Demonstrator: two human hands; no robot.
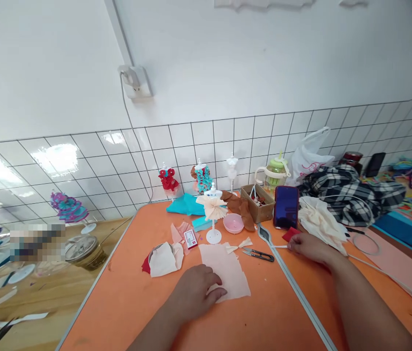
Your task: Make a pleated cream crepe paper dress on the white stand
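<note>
My left hand (200, 292) rests on the left edge of a pale pink cloth square (230, 270), its thumb and fingers apart. On the right, my right hand (310, 248) is closed, fingertips at a thin white strip (281, 246) beside a red cloth scrap (290, 234). Behind the cloth square stands a white miniature dress form (214, 236) with a gathered cream cloth (211, 208) around it. Thread snips (260, 255) lie between my hands, near a small gathered cream piece (240, 245).
A pink bowl (233, 223), a cardboard box (261, 212) and an upright phone (286, 207) stand toward the back. Cream cloth (319, 222) lies crumpled at the right. A metal-edged seam (299, 290) crosses the orange table (125, 297). White fabric (164, 259) covers a round tin.
</note>
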